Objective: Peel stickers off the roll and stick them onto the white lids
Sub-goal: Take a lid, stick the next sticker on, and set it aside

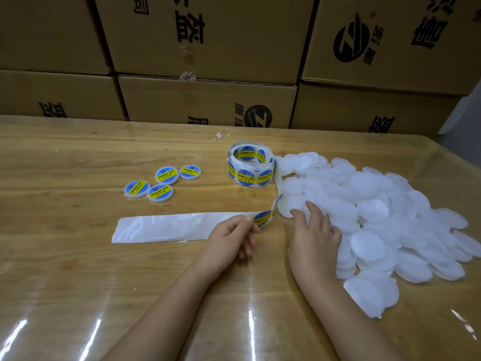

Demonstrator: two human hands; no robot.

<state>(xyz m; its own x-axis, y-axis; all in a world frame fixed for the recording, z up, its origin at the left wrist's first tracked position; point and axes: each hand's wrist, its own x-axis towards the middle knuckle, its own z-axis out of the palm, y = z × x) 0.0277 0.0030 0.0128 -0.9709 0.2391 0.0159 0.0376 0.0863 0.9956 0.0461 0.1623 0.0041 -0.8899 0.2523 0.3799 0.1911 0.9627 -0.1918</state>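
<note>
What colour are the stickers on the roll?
Blue with a yellow band across the middle, seen on the roll in the head view.

both forearms reach forward; left hand (pixel 231 238) curls, thumb and forefinger pinching the sticker strip (pixel 263 218); right hand (pixel 313 230) lies palm-down, fingers spread.

4 stickered lids (pixel 166 175), 1 sticker roll (pixel 251 165), 1 liner strip (pixel 161 227), countless white lids (pixel 369 212)
</note>
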